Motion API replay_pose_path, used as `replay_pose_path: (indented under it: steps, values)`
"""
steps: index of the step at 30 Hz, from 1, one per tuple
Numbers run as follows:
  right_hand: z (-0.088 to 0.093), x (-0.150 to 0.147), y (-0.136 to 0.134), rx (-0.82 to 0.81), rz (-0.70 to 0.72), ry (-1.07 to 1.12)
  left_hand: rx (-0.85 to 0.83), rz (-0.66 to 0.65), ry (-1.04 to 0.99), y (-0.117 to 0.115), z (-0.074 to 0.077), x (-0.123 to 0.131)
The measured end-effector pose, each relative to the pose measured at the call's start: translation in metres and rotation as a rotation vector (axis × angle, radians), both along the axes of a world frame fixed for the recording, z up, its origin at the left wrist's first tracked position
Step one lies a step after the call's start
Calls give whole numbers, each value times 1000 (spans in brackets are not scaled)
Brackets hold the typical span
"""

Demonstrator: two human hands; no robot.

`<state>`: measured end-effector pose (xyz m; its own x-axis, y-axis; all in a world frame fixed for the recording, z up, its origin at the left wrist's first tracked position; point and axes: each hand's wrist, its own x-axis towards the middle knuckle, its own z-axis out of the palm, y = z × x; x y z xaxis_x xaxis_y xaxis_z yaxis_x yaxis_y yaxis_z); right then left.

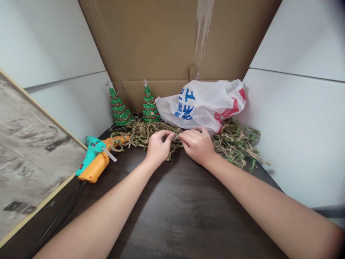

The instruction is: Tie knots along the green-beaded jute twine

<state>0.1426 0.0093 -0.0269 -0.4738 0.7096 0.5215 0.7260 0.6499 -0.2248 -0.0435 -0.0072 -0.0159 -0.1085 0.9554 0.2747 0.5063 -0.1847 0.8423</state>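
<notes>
1. Clock directions are taken from the wearer's view, with 12 o'clock straight ahead across a dark wood-grain table (172, 216).
2. The left hand (159, 149) and right hand (196, 145) reach forward to about 12 o'clock, side by side, with their fingertips just apart.
3. The fingers of both hands are curled and closed, pinching the same section of a jute twine garland (142, 135).
4. The garland, tangled twine with small green leaves, lies in a loose band from 11 to 1 o'clock, at the far part of the table.
5. At 10 o'clock, a teal and orange hot glue gun (93, 162) lies on its side, its black cord (56, 219) trailing toward the wearer. No brand can be read.
6. Two small green Christmas trees (118, 108) (149, 106) wrapped in red twine, each topped with a silver star, stand behind the garland at about 11 o'clock.
7. At 12 to 1 o'clock, a crumpled white plastic bag (201, 104) rests against a cardboard panel (151, 39). It bears large blue Chinese characters and red markings, too folded to read in full.
</notes>
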Motion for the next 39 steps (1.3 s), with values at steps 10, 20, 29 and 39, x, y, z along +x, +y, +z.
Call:
replay_pose_path:
  steps: [10, 20, 29, 39]
  values:
    - [6, -12, -6, -233, -76, -71, -126, -26, -324, 8, -4, 0]
    - [4, -7, -6, -248, -12, 196, -82, 88, -203, 6, -1, 0]
    - [-10, -4, 12, -394, -94, 803, 32, -17, 254, -5, 0, 4]
    - [-7, -4, 8, -416, -59, 883, 71, -34, 474, -9, 3, 8]
